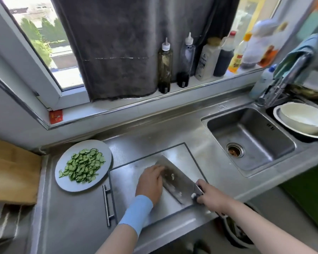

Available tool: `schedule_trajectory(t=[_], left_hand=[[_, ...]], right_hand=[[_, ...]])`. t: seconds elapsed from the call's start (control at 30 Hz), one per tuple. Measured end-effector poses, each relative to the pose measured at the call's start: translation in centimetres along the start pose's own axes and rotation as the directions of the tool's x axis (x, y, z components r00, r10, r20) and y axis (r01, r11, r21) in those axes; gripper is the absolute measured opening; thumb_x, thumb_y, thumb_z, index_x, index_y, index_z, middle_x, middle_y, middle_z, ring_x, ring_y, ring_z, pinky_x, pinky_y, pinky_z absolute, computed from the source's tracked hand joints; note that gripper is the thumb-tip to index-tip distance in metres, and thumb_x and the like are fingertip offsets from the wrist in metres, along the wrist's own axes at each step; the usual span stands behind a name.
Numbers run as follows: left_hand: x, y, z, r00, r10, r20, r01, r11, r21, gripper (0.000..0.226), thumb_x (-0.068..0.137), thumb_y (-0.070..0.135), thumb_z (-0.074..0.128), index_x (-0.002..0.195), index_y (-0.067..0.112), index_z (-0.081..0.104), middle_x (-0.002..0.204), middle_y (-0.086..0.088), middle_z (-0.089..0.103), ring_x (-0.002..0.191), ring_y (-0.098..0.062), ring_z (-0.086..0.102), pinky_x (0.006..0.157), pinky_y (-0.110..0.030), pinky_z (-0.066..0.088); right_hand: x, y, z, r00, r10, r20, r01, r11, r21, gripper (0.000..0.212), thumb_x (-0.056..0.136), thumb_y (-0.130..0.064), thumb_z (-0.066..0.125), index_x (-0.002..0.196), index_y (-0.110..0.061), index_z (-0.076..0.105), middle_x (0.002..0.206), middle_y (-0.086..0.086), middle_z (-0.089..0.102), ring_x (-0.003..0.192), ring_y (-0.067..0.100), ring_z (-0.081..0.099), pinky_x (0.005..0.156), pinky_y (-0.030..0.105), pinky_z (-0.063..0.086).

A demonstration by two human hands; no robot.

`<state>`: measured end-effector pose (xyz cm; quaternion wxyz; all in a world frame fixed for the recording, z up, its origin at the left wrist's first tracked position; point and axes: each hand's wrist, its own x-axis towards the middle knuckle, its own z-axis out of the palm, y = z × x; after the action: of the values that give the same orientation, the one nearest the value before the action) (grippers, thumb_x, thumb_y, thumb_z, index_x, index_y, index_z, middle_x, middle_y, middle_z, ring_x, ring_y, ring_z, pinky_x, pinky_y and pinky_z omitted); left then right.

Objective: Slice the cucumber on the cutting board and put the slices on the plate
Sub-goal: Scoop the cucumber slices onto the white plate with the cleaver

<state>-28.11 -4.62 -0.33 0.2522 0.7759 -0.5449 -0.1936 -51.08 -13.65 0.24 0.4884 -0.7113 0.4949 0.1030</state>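
A white plate (106,153) on the steel counter at left carries a heap of thin green cucumber slices (83,165). A steel cutting board (125,180) with a dark rim lies in front of me. My right hand (212,197) grips the handle of a broad cleaver (178,182), whose blade lies tilted over the board with small pale bits stuck to it. My left hand (151,181), with a light blue wristband, rests palm down beside the blade, fingers touching its flat side. Whatever lies under that hand is hidden. No whole cucumber shows.
A sink (250,138) lies to the right, with a tap (290,77) and stacked bowls (301,118) beyond it. Sauce bottles (165,66) line the window sill. A wooden board (11,171) sits at far left. A bar handle (106,204) runs along the cutting board's left edge.
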Motion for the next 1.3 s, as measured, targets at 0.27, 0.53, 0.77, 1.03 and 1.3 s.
schedule_trajectory(t=[0.27, 0.53, 0.77, 1.03, 1.3], left_hand=[[1.7, 14.0, 8.8, 0.84, 0.436, 0.321, -0.499, 0.855, 0.143, 0.063, 0.098, 0.036, 0.035, 0.153, 0.037, 0.004, 0.159, 0.007, -0.02, 0.144, -0.013, -0.017, 0.119, -0.033, -0.005], [-0.2, 29.5, 21.3, 0.616, 0.51, 0.601, -0.717, 0.679, 0.157, 0.067, 0.099, 0.05, 0.023, 0.154, 0.027, -0.009, 0.158, 0.003, -0.023, 0.146, -0.021, -0.019, 0.12, -0.044, -0.002], [-1.5, 36.6, 28.2, 0.491, 0.528, 0.693, -0.794, 0.599, 0.107, 0.069, 0.101, 0.05, 0.019, 0.153, 0.015, -0.011, 0.159, 0.0, -0.022, 0.145, -0.014, -0.021, 0.121, -0.037, -0.001], [-1.2, 36.7, 32.1, 0.476, 0.301, 0.826, -0.735, 0.653, 0.185, 0.068, 0.101, 0.048, 0.021, 0.153, 0.021, -0.014, 0.158, 0.005, -0.023, 0.146, -0.012, -0.016, 0.121, -0.038, 0.002], [-0.3, 37.2, 32.2, 0.523, 0.383, 0.761, -0.723, 0.673, 0.158, 0.061, 0.103, 0.039, 0.021, 0.155, 0.019, -0.004, 0.161, 0.003, -0.013, 0.147, -0.013, -0.012, 0.121, -0.037, 0.003]], right_hand=[[-9.3, 9.7, -6.3, 0.956, 0.204, -0.212, -0.111, 0.917, 0.382, 0.024, 0.083, -0.008, 0.057, 0.103, -0.021, 0.057, 0.086, 0.001, 0.052, 0.065, 0.015, 0.042, 0.059, 0.03, 0.035], [-18.5, 22.6, -11.5, 0.845, 0.425, -0.324, -0.201, 0.815, 0.543, 0.021, 0.085, -0.003, 0.055, 0.098, -0.02, 0.054, 0.078, 0.005, 0.055, 0.06, 0.017, 0.044, 0.052, 0.026, 0.034], [-22.9, 29.0, -13.1, 0.739, 0.568, -0.362, -0.258, 0.736, 0.626, 0.016, 0.089, -0.006, 0.053, 0.096, -0.02, 0.048, 0.069, 0.008, 0.051, 0.049, 0.019, 0.044, 0.046, 0.027, 0.036], [-25.2, 31.0, -14.4, 0.679, 0.649, -0.344, -0.367, 0.706, 0.606, 0.012, 0.092, -0.018, 0.038, 0.095, -0.028, 0.044, 0.087, 0.007, 0.057, 0.064, 0.023, 0.045, 0.054, 0.025, 0.029], [-24.6, 31.9, -15.5, 0.644, 0.678, -0.354, -0.403, 0.695, 0.595, 0.015, 0.09, -0.015, 0.038, 0.097, -0.026, 0.045, 0.09, 0.008, 0.06, 0.069, 0.024, 0.049, 0.058, 0.029, 0.033]])
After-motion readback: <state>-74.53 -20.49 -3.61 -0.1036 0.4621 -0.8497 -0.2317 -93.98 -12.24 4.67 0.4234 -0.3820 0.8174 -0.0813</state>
